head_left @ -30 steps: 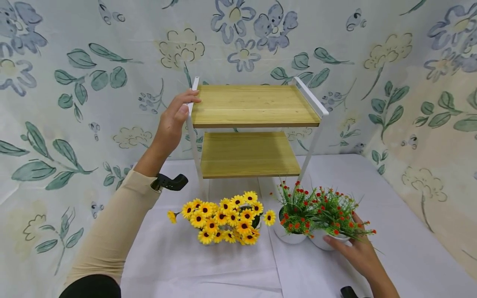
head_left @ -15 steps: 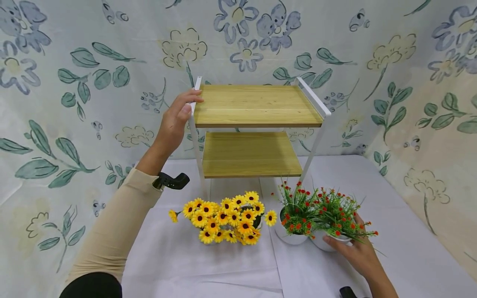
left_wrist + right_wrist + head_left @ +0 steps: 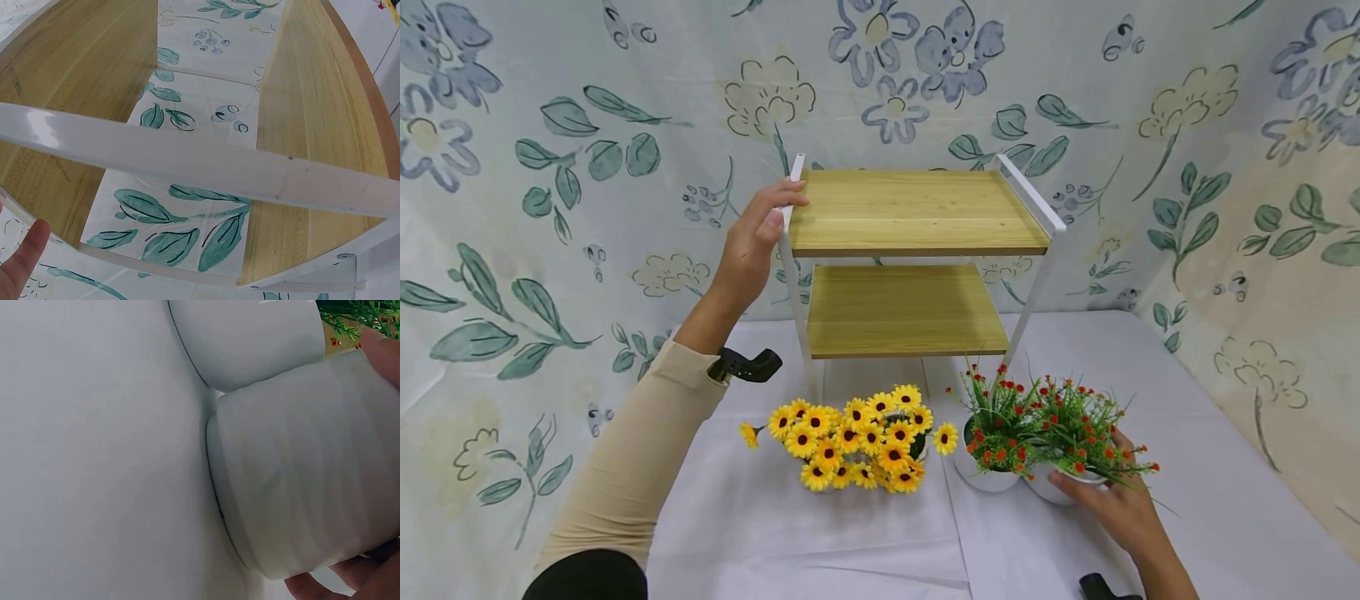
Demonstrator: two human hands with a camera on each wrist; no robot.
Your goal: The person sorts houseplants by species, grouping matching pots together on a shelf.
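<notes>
My left hand [image 3: 751, 242] holds the white left rail of a two-tier shelf [image 3: 917, 212], its fingers over the top edge; in the left wrist view only a thumb or finger [image 3: 26, 253] shows, near a white edge of the shelf. At lower right, my right hand [image 3: 1126, 507] grips a white flowerpot [image 3: 300, 469] with red-flowered grassy greenery [image 3: 1078, 425]. The pot's base is at the white cloth. Close on its left stands a similar white pot [image 3: 988, 480] of red flowers. Yellow daisy-like flowers [image 3: 850, 442] stand before the shelf, their pots mostly hidden.
A white cloth [image 3: 820, 554] covers the table. Behind it hangs a floral-patterned backdrop [image 3: 700, 75], which continues along the right side. The shelf's lower board [image 3: 906, 312] sits above and behind the yellow flowers.
</notes>
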